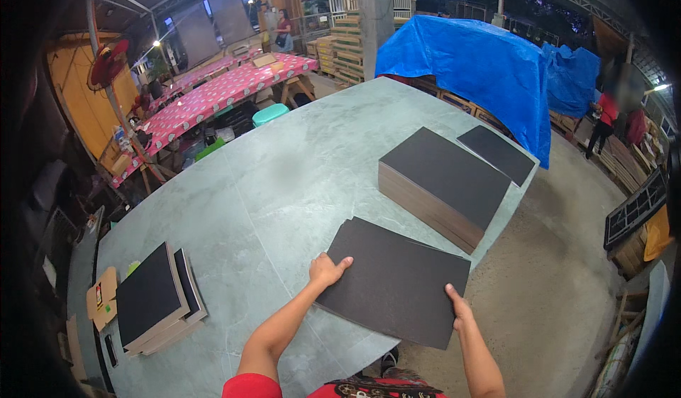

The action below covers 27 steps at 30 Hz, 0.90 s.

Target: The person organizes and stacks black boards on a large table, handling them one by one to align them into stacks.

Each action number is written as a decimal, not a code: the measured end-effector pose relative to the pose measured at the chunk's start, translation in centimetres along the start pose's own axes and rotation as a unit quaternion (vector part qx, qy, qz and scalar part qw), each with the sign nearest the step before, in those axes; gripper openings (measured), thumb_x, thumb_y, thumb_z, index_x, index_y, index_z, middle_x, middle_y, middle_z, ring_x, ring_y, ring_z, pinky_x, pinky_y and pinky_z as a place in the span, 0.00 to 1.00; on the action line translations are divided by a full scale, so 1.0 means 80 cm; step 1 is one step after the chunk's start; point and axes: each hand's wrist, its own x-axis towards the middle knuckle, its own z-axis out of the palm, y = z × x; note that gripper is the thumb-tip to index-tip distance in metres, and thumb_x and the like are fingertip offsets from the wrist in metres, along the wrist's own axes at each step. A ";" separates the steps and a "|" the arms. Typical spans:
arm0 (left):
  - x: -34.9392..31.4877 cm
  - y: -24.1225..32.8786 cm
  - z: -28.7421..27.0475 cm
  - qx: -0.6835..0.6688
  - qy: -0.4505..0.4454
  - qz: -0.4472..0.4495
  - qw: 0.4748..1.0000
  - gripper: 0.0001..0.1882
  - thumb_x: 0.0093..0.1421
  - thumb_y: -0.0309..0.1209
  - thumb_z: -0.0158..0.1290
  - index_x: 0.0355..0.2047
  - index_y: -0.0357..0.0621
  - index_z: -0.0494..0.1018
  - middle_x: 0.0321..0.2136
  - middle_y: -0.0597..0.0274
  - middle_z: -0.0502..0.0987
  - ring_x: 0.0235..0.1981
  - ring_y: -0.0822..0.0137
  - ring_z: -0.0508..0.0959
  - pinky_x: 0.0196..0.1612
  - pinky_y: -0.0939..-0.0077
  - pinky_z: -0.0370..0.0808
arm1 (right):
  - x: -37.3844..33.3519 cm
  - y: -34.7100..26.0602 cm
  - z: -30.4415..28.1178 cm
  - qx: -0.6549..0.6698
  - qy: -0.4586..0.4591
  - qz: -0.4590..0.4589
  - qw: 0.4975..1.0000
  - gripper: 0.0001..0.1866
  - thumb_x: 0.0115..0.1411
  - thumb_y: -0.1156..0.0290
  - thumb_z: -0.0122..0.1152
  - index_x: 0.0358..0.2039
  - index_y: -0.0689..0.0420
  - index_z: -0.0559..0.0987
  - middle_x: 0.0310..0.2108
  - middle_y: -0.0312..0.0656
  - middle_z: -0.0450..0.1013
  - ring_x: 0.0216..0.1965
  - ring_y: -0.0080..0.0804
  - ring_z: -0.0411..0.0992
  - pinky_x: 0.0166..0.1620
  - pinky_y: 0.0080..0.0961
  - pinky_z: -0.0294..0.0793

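A few black rectangular sheets [394, 281], slightly fanned at their edges, are held between my two hands over the near right edge of the table. My left hand [329, 270] grips their left side, thumb lying on top and fingers hidden beneath. On the right edge, my right hand [460, 308] pinches them the same way, thumb on top. Just beyond stands a tall stack of black sheets [447, 174] with brown edges. A thin black sheet or small pile [499, 153] lies behind it near the table's far right corner.
Another stack of black sheets [152, 295] sits at the left of the grey-green table [277, 206], beside a piece of cardboard [103, 299]. A blue tarp [468, 57] covers something beyond the table. Pink-clothed tables [213, 96] stand far left. Two people are in the background.
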 end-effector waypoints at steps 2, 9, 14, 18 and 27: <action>0.001 -0.004 -0.009 -0.020 -0.001 0.006 1.000 0.50 0.42 0.67 0.50 0.42 0.22 0.64 0.38 0.34 0.72 0.42 0.44 0.73 0.45 0.59 0.70 | -0.031 0.008 0.004 -0.083 0.039 -0.027 0.995 0.38 0.43 0.56 0.70 0.44 0.74 0.68 0.40 0.58 0.70 0.40 0.45 0.71 0.44 0.37 0.71; -0.076 -0.001 -0.040 -0.344 -0.212 -0.091 0.910 0.42 0.40 0.49 0.64 0.45 0.25 0.64 0.37 0.42 0.74 0.38 0.57 0.76 0.40 0.66 0.73 | -0.084 0.030 -0.034 -0.080 0.089 -0.056 0.991 0.38 0.41 0.54 0.70 0.41 0.76 0.69 0.35 0.60 0.71 0.35 0.45 0.73 0.37 0.35 0.74; -0.112 -0.013 -0.082 -0.326 -0.061 0.042 0.943 0.36 0.37 0.45 0.67 0.40 0.28 0.69 0.38 0.46 0.73 0.37 0.61 0.76 0.39 0.68 0.73 | -0.095 0.026 -0.018 -0.093 0.096 -0.184 0.974 0.40 0.41 0.49 0.69 0.43 0.72 0.68 0.38 0.54 0.71 0.38 0.42 0.71 0.41 0.34 0.72; -0.125 -0.070 -0.138 -0.361 0.028 0.190 0.912 0.34 0.36 0.46 0.67 0.38 0.32 0.70 0.43 0.50 0.70 0.42 0.64 0.72 0.44 0.71 0.70 | -0.092 0.029 0.005 -0.049 0.047 -0.307 0.949 0.47 0.39 0.44 0.68 0.49 0.67 0.61 0.43 0.48 0.66 0.45 0.36 0.65 0.49 0.31 0.64; -0.224 -0.159 -0.173 -0.542 0.061 0.116 0.830 0.48 0.28 0.39 0.72 0.50 0.36 0.62 0.44 0.59 0.70 0.48 0.65 0.67 0.52 0.71 0.63 | -0.157 0.004 0.085 -0.140 -0.175 -0.371 0.901 0.66 0.23 0.31 0.66 0.58 0.62 0.54 0.55 0.50 0.58 0.57 0.41 0.55 0.58 0.41 0.53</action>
